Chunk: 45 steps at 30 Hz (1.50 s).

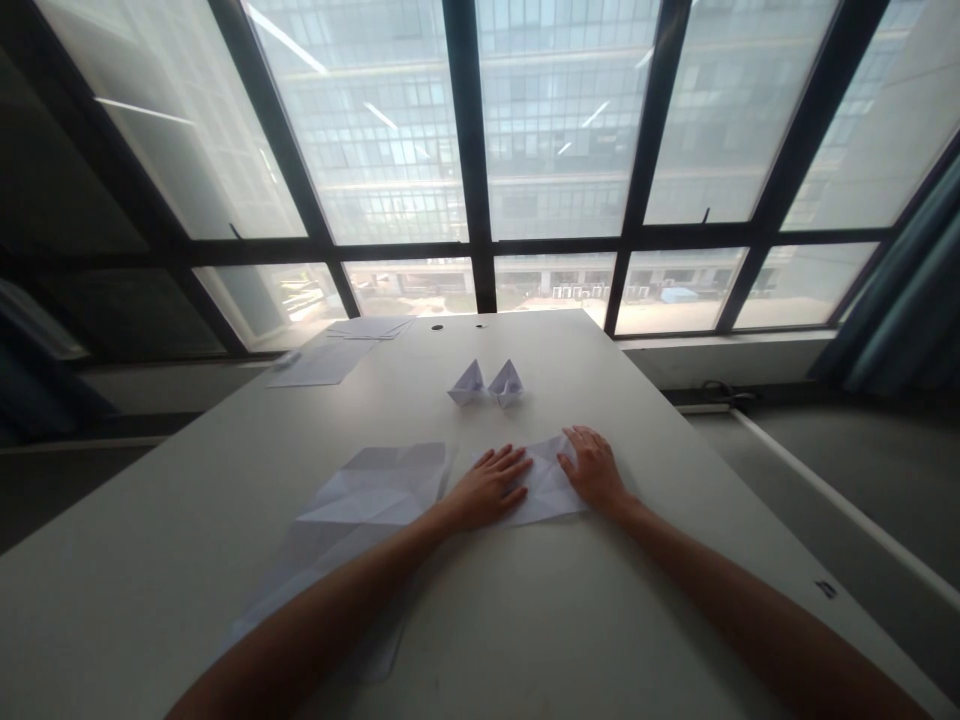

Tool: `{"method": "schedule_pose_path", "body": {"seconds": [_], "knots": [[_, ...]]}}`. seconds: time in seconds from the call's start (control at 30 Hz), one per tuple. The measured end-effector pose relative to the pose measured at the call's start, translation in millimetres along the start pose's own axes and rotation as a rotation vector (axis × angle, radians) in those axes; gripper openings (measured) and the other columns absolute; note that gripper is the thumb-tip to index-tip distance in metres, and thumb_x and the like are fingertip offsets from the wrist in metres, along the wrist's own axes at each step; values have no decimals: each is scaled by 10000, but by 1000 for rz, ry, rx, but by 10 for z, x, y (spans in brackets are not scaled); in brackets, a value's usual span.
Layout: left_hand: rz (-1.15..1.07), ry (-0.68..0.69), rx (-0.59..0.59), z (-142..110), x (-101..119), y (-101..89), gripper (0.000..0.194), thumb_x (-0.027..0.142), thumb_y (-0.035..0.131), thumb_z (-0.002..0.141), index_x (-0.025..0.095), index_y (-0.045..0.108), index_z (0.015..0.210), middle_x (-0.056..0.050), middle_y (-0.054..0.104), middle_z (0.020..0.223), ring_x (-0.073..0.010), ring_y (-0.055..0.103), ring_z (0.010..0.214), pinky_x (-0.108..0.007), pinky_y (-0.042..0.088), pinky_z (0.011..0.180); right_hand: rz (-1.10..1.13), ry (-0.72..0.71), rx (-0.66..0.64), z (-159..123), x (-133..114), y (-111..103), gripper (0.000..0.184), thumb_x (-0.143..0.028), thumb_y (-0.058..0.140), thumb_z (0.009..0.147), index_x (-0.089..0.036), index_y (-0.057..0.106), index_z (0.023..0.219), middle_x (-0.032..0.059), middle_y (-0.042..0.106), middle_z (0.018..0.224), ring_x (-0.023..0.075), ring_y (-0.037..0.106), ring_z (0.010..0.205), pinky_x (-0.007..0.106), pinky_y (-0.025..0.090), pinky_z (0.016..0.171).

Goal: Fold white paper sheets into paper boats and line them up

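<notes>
A creased sheet of white paper [546, 488] lies on the white table between my hands. My left hand [491, 490] rests flat on its left part, fingers spread. My right hand [592, 468] is at the sheet's right edge, thumb apart from the curved fingers, which lie over the border. Left of them, partly under my left forearm, is a larger unfolded sheet [375, 490] with fold lines. Beyond my hands stand two folded paper boats, a left boat [469, 383] and a right boat [507, 383], side by side.
Several flat white sheets [322, 362] lie at the table's far left. A small dark object [826, 589] is near the table's right edge. Past the far end rise large windows with dark frames [480, 245]. A curtain [900, 300] hangs at the right.
</notes>
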State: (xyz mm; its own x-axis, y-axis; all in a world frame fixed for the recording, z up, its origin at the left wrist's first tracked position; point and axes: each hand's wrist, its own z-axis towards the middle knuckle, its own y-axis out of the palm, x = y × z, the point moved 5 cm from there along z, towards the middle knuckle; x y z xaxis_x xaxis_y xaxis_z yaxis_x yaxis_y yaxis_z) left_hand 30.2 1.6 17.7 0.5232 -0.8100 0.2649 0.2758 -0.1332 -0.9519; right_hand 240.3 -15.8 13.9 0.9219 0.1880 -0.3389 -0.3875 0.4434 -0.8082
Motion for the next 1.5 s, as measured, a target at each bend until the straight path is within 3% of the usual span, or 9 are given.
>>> {"method": "schedule_pose_path", "body": {"seconds": [0.2, 0.4, 0.53, 0.63, 0.7, 0.77, 0.93, 1.3, 1.5], "knots": [[-13, 6, 8, 4, -18, 8, 550, 509, 400, 985, 302, 358, 1493, -61, 263, 1586, -298, 202, 1466, -521, 184, 1174, 125, 30, -19, 34, 86, -1, 447, -228, 547, 870, -145, 535, 1309, 144, 637, 1197, 270, 554, 1144, 415, 402, 1025], [-28, 3, 3, 0, -6, -3, 542, 503, 401, 986, 312, 352, 1491, -55, 283, 1580, -288, 212, 1464, -518, 178, 1177, 321, -62, 84, 45, -40, -118, 525, -133, 525, 822, -173, 492, 1344, 108, 628, 1096, 245, 575, 1043, 392, 462, 951], [-52, -39, 57, -4, -33, -4, 697, 504, 472, 955, 213, 226, 1539, -123, 290, 1571, -278, 228, 1460, -468, 206, 1181, 440, -137, 77, 22, -147, -191, 447, -199, 535, 881, -202, 518, 1328, 58, 661, 959, 218, 615, 932, 394, 459, 931], [-47, -49, 83, -6, -48, 3, 797, 514, 495, 939, 162, 135, 1557, -162, 224, 1586, -288, 233, 1457, -453, 223, 1176, 475, -255, -46, -11, -277, -198, 223, -281, 502, 950, -206, 681, 1060, 58, 686, 896, 205, 621, 891, 373, 450, 907], [-46, -28, 81, -6, -40, 5, 783, 508, 478, 949, 175, 119, 1561, -145, 214, 1591, -286, 230, 1458, -453, 214, 1179, 460, -309, -140, -32, -340, -179, 294, -299, 466, 975, -199, 708, 841, 63, 691, 845, 194, 617, 841, 347, 454, 864], [-37, -7, 51, -4, -26, 11, 699, 499, 429, 973, 215, 169, 1556, -104, 242, 1589, -283, 219, 1462, -467, 195, 1182, 442, -325, -193, -40, -361, -159, 308, -301, 488, 968, -195, 704, 776, 60, 692, 813, 186, 615, 810, 327, 456, 835], [-11, 3, -3, 6, -10, 4, 571, 521, 340, 997, 283, 309, 1515, -49, 297, 1574, -286, 211, 1465, -498, 181, 1173, 418, -322, -220, -31, -327, -115, 146, -251, 600, 895, -195, 725, 846, 58, 699, 839, 187, 617, 823, 307, 469, 812], [21, 19, -28, -2, -6, 9, 619, 561, 331, 989, 295, 234, 1539, -52, 245, 1591, -304, 191, 1468, -502, 181, 1170, 288, -417, -218, -74, -377, -127, 184, -176, 604, 878, -245, 715, 1008, 56, 673, 1137, 213, 573, 1076, 380, 420, 965], [81, 15, -57, 4, -1, 13, 619, 575, 276, 995, 294, 218, 1543, -34, 227, 1598, -290, 182, 1472, -484, 183, 1174, 279, -440, -216, -73, -356, -80, 170, -188, 644, 859, -257, 719, 996, 43, 689, 1111, 214, 581, 1061, 382, 416, 952]]}}
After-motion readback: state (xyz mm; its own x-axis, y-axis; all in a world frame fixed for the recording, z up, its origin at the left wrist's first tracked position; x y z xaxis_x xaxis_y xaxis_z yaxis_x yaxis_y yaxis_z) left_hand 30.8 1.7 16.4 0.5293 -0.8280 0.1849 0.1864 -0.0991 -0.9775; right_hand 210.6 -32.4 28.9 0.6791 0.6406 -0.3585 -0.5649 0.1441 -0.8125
